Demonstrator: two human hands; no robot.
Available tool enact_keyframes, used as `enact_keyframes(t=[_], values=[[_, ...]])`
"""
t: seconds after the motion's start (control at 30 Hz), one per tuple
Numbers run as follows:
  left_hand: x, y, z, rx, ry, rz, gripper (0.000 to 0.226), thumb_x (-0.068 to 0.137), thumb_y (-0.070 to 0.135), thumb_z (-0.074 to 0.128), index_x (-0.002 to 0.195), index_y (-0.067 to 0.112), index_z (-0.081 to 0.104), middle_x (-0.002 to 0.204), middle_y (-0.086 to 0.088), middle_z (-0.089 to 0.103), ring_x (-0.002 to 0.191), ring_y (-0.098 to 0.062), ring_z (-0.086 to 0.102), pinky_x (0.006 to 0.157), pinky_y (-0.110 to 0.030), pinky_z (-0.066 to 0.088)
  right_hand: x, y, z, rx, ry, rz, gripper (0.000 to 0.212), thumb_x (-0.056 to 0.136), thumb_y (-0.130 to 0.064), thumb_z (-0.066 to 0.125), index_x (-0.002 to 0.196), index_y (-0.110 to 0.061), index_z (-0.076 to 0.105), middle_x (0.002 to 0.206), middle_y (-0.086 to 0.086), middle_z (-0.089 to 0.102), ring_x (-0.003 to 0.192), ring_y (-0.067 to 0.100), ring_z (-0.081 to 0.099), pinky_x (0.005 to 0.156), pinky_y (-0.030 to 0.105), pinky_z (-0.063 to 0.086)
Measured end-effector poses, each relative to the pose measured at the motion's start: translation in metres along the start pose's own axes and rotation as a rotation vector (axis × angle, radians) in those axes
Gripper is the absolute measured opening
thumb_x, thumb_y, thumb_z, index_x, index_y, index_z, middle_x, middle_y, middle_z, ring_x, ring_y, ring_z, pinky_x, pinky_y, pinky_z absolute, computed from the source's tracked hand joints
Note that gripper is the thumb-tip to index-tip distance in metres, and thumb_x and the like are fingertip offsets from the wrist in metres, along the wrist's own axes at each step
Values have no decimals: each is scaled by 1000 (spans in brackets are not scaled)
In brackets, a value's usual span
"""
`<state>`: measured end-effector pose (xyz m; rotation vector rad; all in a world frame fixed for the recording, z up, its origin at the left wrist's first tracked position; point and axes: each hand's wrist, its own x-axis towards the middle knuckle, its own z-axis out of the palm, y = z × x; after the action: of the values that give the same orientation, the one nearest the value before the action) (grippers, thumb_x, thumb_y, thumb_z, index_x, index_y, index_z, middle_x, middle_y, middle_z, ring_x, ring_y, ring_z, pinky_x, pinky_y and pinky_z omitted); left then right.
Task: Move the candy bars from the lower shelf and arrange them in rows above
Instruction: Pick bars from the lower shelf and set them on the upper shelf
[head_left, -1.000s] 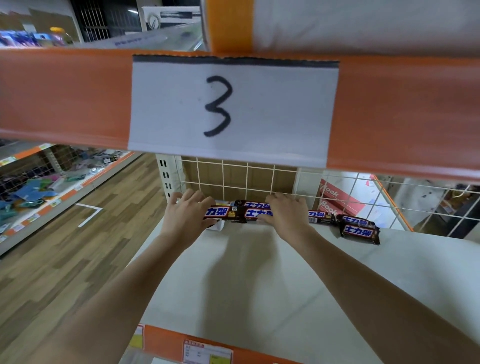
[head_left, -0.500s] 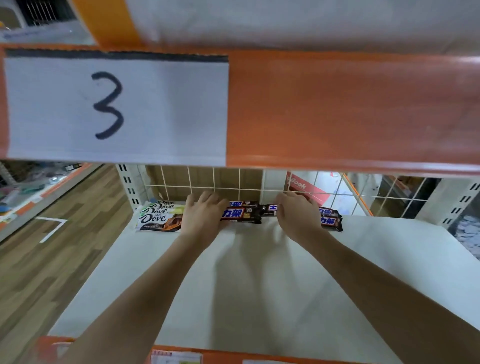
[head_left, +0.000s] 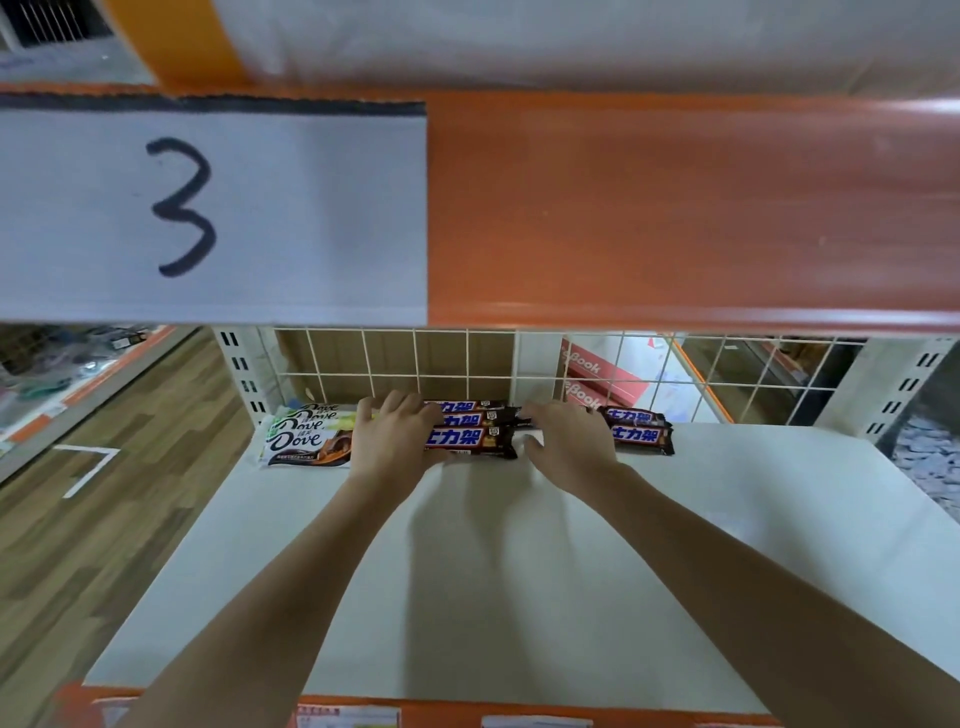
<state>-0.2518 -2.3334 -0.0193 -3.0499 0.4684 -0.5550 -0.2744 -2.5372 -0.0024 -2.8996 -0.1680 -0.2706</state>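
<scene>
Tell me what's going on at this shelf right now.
A person is lining up dark brown wrapped candy bars in rows at the back of a white shelf board. The left hand rests on the bars' left ends; the right hand reaches their right ends. White Dove chocolate bars lie left.

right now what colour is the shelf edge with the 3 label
Orange shelf edge, white label; head view.

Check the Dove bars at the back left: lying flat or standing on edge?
Lying flat. The Dove bars sit label-up on the white shelf, overlapping one another, beside the left hand.
</scene>
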Motion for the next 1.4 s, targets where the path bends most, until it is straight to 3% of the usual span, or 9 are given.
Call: enact_keyframes(t=[0.13, 0.33, 0.53, 0.73, 1.4], values=[[-1, 0, 2, -23, -12, -35, 51, 81, 58, 55, 122, 28, 50, 126, 7, 51, 120, -17, 41, 101, -39, 24, 2, -11, 10, 65, -72, -7, 40, 93, -19, 47, 133, -19, 47, 114, 6, 66, 100, 25, 61, 75, 30, 44], [1, -3, 6, -20, -18, -39, 49, 83, 55, 57, 122, 28, 48, 127, 7, 51, 120, -17, 41, 102, -40, 24, -1, -21, 18, 175, -88, 29, 37, 90, -14, 48, 127, -13, 44, 116, 11, 63, 99, 30, 61, 80, 38, 53], [1, -3, 5, -29, -28, -42, 48, 82, 54, 58, 121, 28, 48, 126, 7, 50, 119, -17, 41, 101, -39, 23, -5, -19, 15, 188, -99, 29, 44, 90, -13, 48, 133, -15, 40, 120, 12, 61, 105, 30, 60, 84, 37, 51], [1, -2, -8, -21, -31, -17, 52, 80, 56, 59, 122, 26, 49, 124, 5, 51, 117, -18, 41, 97, -38, 26, -14, -12, 2, 103, -62, 20, 44, 92, -16, 49, 135, -16, 41, 125, 7, 59, 107, 26, 58, 77, 34, 49], [-76, 62, -70, -2, -10, 32, 46, 86, 55, 51, 121, 25, 50, 123, 6, 52, 121, -17, 40, 104, -41, 26, -119, 10, -54, -4, -49, 125, 44, 92, -16, 48, 134, -19, 38, 130, -1, 50, 124, 20, 45, 96, 39, 35]])
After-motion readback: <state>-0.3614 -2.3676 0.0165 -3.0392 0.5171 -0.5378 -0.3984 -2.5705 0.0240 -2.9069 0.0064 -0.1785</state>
